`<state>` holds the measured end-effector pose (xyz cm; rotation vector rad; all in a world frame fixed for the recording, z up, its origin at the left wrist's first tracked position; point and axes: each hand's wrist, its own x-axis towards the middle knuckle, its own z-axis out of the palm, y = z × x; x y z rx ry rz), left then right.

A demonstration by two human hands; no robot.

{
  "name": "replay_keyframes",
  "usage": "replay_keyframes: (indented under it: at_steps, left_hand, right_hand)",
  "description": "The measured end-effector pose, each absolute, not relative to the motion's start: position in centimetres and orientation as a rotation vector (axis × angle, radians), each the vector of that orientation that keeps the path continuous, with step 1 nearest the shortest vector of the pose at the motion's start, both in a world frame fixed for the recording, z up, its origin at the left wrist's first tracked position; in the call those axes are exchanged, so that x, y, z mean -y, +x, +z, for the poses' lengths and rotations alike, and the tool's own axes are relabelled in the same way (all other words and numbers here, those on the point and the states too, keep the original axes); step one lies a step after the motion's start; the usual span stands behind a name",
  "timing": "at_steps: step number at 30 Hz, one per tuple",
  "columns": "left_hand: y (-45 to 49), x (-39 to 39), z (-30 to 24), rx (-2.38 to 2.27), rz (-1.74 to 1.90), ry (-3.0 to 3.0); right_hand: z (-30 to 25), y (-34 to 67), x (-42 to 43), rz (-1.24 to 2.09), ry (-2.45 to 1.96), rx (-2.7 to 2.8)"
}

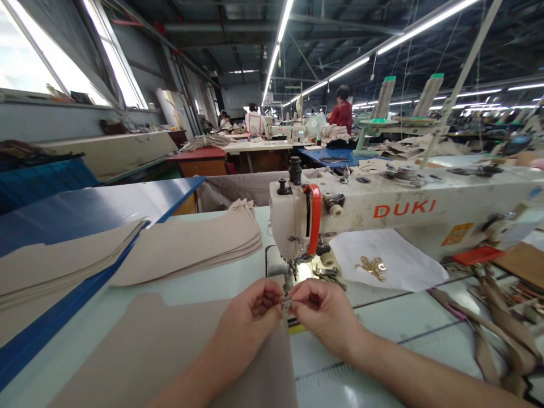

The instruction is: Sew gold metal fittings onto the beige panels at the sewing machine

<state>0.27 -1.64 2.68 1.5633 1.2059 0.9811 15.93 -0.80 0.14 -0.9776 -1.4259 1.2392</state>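
White machine point(361, 207) beyond beige panel point(161, 340)

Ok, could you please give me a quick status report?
Left hand, right hand: pinching small piece. Panel beneath left hand. Machine close ahead.

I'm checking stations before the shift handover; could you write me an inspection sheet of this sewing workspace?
Surface: pale green table, with printed ruler markings near the right arm.
Job's things: beige panel flat under the left forearm; sewing machine marked DUKI; stack of beige pieces to the left.
Clutter: gold-coloured metal pieces on a white sheet; brown strips loosely heaped at right.
Hands: left hand and right hand pinch a small piece between them, too small to identify.
Cables: no power cable seen; thin threads above two thread cones.
Surroundings: windows at left, strip lights overhead, a person in red beyond.
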Motion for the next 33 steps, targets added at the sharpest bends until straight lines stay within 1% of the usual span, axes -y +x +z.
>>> replay_keyframes:
  at_steps: [5,10,17,22,24,29,33]
  left_hand:
    - [0.4,1.5,2.3,-1.185,0.96,1.355]
    - [0.5,1.5,2.3,-1.234,0.997,1.36]
    - [0.4,1.8,2.5,-1.284,1.008,1.472]
    - [0.4,1.9,2.5,-1.29,0.981,1.544]
    - [0.4,1.9,2.4,-1.293,0.964,1.575]
    - [0.1,1.8,2.4,-1.348,0.904,1.7]
    - [-0.5,1.7,2.9,-1.434,0.772,1.973]
  right_hand:
    - [0.0,15.9,0.8,1.24,-0.957,1.39]
    - [-0.2,15.9,0.9,1.207,-0.948,1.425]
    - [0.0,16.2,0.6,1.405,-0.886,1.272]
    - [-0.1,16.6,0.5,1.478,-0.886,1.378]
    - [0.1,16.8,0.6,1.401,-0.922,1.494]
    - [1.1,17.3,1.0,0.887,-1.052,1.895]
    - [1.2,17.3,1.4,0.77,-1.027,2.009]
